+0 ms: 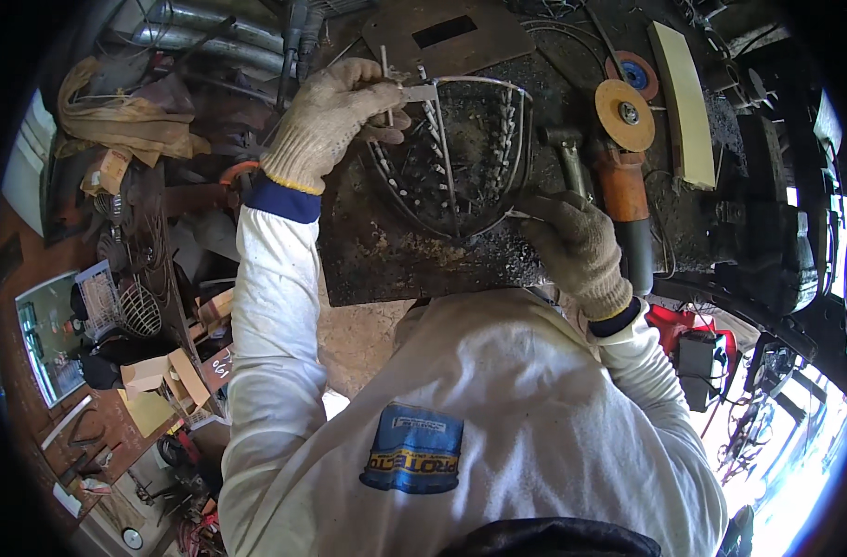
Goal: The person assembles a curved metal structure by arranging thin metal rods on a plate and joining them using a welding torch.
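A curved frame of welded metal rod lies on the dark steel work table, with a straight bar across its middle and rows of short metal bits along its sides. At its far left corner my left hand, in a knitted work glove, is closed on a small metal piece with a thin upright bar and a flat tab reaching the frame. My right hand, gloved too, is closed by the frame's near right rim. A thin pale tip shows at its fingers; what it grips is mostly hidden.
Right of the frame lie a hammer, an orange angle grinder with a tan disc, another disc and a long cream-coloured bar. A slotted steel plate lies at the back. Cables and brown cloth clutter the left.
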The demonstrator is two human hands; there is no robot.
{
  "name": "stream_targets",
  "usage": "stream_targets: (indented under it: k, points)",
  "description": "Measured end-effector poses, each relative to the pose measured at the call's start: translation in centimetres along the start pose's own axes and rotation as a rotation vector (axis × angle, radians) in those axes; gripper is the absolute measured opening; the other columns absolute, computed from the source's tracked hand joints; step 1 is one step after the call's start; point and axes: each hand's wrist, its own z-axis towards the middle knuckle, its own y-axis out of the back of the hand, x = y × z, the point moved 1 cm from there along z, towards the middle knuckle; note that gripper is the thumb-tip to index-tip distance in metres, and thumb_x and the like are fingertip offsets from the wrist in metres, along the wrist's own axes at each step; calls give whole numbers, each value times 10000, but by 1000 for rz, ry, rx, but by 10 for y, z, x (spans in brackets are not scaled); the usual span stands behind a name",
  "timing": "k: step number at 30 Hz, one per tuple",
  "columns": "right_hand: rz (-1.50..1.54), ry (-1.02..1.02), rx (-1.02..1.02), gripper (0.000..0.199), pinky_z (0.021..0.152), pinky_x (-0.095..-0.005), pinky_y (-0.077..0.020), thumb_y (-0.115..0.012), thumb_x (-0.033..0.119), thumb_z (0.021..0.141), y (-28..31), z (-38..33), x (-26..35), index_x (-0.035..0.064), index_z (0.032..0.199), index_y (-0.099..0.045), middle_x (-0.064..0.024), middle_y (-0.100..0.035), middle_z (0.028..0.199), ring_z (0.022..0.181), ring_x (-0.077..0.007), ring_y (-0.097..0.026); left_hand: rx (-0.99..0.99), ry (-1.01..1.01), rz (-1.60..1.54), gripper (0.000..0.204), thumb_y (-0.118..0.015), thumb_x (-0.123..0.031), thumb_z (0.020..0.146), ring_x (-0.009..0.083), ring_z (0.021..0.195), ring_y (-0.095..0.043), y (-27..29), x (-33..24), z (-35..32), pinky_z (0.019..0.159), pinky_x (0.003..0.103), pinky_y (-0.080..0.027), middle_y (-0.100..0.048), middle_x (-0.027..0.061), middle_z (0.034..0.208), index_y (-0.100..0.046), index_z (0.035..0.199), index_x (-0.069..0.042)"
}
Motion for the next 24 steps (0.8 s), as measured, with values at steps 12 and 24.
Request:
stream_targets:
  k: [12, 24]
  points:
    - [-43, -2, -27, 272, 762, -413, -602, -738, 58, 890, 4, 6, 5, 84, 1160, -760, -166, -744, 1014, 890, -352, -746, -6, -21, -20, 224, -711, -139, 975, 181, 815, -734, -3, 5, 4, 692, 311, -653, -690, 90, 931, -665, 1107, 36]
    - [-26, -25, 1, 266, 756, -404, -592, -729, 73, 910, 7, 20, 12, 87, 1174, -759, -156, -753, 1010, 887, -337, -747, -30, -48, -23, 216, -686, -99, 989, 189, 808, -759, -5, 9, 4, 669, 292, -658, -732, 131, 939, -653, 1132, 60]
